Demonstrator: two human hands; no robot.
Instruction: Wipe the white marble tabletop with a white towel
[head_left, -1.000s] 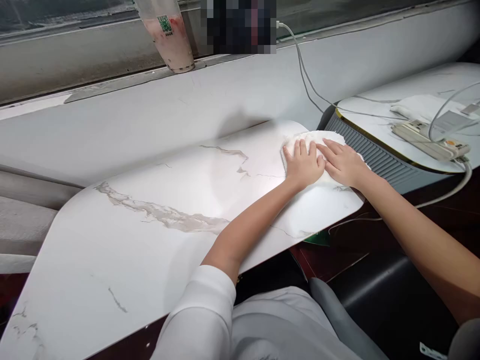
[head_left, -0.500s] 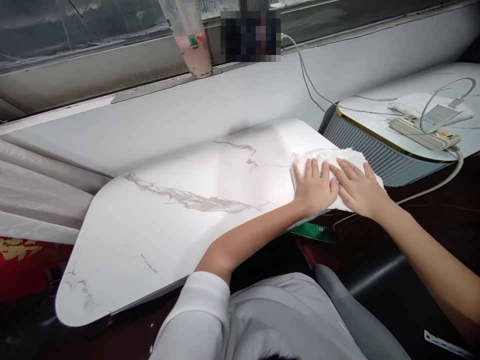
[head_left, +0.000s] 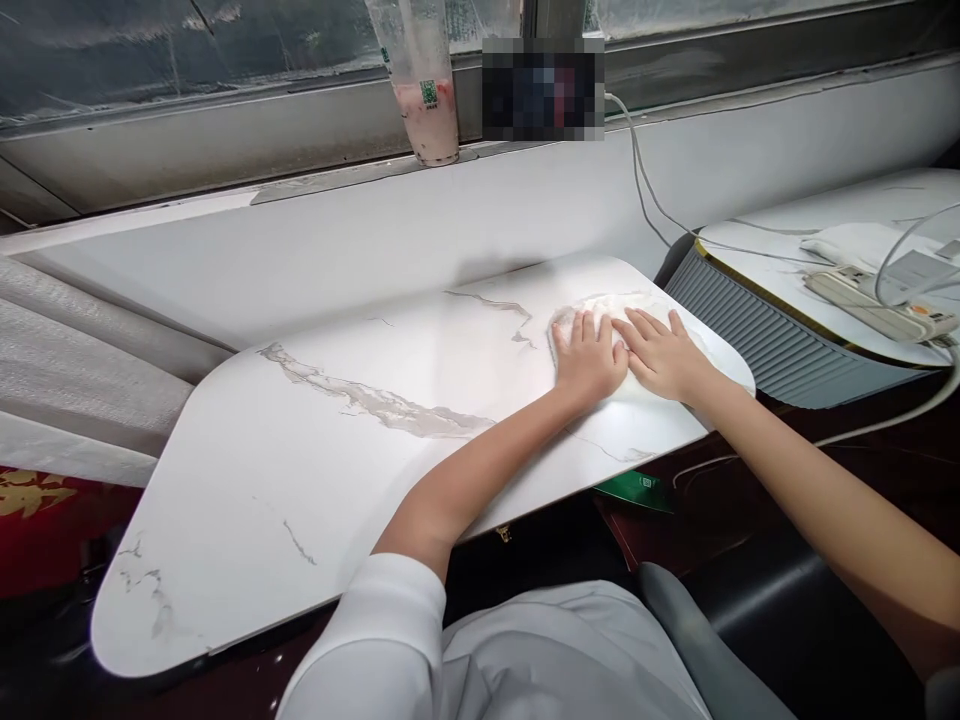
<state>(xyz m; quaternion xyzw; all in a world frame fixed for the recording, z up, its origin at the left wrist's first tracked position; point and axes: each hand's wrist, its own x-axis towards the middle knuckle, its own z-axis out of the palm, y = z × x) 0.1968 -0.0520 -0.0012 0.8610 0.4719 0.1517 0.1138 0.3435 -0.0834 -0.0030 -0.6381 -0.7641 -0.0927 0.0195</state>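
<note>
A white cloth (head_left: 622, 300) lies on the right part of a white marble-patterned tabletop (head_left: 420, 360). My left hand (head_left: 591, 358) rests palm down on the cloth, fingers stretched out and slightly spread. Beside it, my right hand (head_left: 664, 352) presses flat on the same cloth, its fingers also extended. The two hands sit close together, thumb side to thumb side. Much of the cloth is hidden beneath them.
A clear cup with pink drink (head_left: 427, 115) stands on the window ledge beside a pixelated object (head_left: 543, 90) with a white cable (head_left: 639, 165). At right, a power strip (head_left: 874, 300) lies on a ribbed-sided table (head_left: 802, 320). A curtain (head_left: 82, 360) hangs at left.
Both hands and the cloth have moved left over the tabletop, away from its right end, which now shows. The camera view has shifted slightly.
</note>
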